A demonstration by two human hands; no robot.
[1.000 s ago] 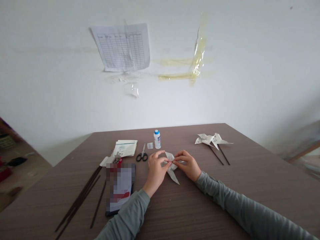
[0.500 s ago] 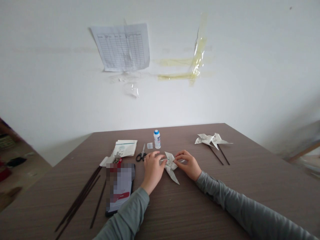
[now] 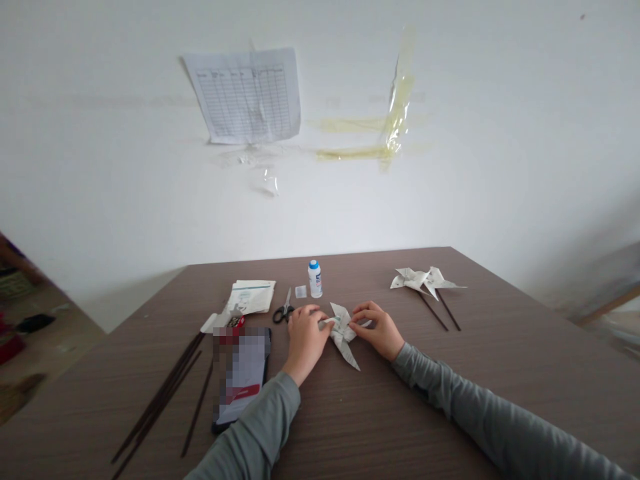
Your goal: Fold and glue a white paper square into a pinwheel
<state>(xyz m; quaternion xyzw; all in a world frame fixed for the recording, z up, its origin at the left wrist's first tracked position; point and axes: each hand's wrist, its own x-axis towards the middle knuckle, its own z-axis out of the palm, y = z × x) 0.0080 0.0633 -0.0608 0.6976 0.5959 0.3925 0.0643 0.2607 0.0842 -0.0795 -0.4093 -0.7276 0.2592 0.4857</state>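
A paper pinwheel (image 3: 343, 331) with folded, printed blades lies between my two hands on the table. My left hand (image 3: 309, 341) has its thumb and fingers closed on the pinwheel's left blade. From the other side, my right hand (image 3: 379, 329) pinches the pinwheel near its right blade. Just beyond my left fingers lie scissors (image 3: 284, 311) with black handles, partly covered by that hand. A white glue bottle (image 3: 315, 280) with a blue cap stands upright behind the pinwheel, beside a small clear piece (image 3: 301, 291).
Two finished-looking pinwheels (image 3: 413, 279) on dark sticks lie at the back right. On the left are a stack of paper squares (image 3: 252, 295), a small red container (image 3: 233, 328), a phone (image 3: 243, 383) and several dark sticks (image 3: 159, 398). A wall (image 3: 350, 213) rises behind the table (image 3: 380, 420).
My right fingers have eased very slightly to the right at the pinwheel. Both hands stay on it, and the view has shifted a little.
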